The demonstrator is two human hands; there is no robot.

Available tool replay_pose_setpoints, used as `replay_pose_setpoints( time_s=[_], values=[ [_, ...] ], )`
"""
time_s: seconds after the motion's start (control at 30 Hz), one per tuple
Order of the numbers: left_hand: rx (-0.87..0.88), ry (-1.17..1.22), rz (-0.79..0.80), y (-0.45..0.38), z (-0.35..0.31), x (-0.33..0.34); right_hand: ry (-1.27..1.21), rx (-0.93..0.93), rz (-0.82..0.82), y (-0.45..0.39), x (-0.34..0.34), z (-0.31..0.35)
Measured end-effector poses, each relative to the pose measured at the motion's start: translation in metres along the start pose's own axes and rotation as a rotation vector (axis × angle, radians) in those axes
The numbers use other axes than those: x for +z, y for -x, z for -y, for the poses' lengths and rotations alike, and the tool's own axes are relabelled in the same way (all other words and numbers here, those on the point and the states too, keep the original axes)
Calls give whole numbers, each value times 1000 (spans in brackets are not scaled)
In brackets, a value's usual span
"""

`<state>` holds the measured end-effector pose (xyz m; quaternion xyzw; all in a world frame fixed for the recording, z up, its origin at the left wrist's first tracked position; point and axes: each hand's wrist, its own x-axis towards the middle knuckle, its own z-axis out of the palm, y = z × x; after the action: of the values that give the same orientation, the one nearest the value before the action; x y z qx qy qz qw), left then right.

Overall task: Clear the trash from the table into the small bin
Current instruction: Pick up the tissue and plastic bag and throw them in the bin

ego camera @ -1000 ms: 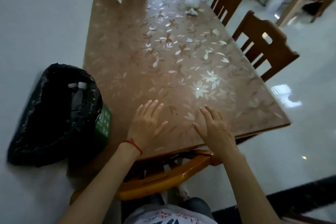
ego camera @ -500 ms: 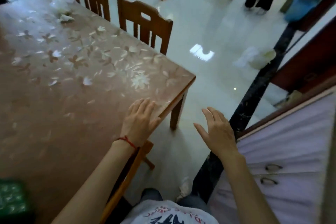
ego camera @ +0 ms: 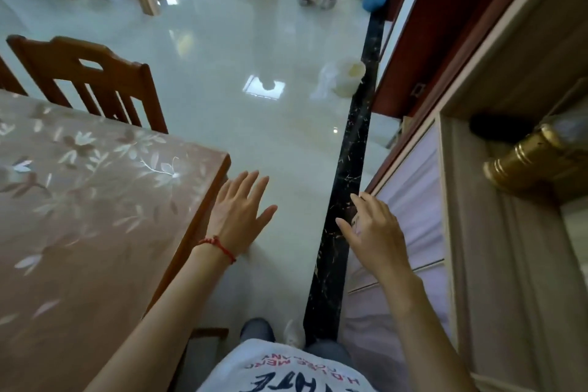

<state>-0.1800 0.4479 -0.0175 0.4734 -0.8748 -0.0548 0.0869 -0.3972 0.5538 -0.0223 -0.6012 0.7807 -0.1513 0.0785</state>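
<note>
Left hand [ego camera: 237, 213], right hand [ego camera: 375, 232]: grip empty, spread

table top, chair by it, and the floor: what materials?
Table: looks like wood under a glossy clear cover printed with pale flowers; the bare edge shows wood grain. Chair: reddish-brown varnished wood, slatted back. Floor: pale polished tile or stone, mirror-like reflections; which one is unclear.

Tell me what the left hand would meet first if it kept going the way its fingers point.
The open left hand points up-frame, just past the corner of the floral-covered brown table. That line runs over glossy pale floor tiles and looks free; the brown wooden chair sits left of it. Depth is uncertain.
</note>
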Motion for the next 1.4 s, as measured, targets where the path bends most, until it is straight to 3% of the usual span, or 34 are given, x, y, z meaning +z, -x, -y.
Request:
replay_pose_setpoints(
  time_s=[0.37, 0.9, 1.4],
  values=[
    [41, 19, 67, -96, -4, 27, -14, 80, 31, -76, -2, -38],
    [50, 39, 101, -315, 57, 57, 16, 149, 134, -298, 15, -67],
    [-88, 0, 132, -507, 65, 87, 38, 22, 131, -522, -2, -131]
  ],
)
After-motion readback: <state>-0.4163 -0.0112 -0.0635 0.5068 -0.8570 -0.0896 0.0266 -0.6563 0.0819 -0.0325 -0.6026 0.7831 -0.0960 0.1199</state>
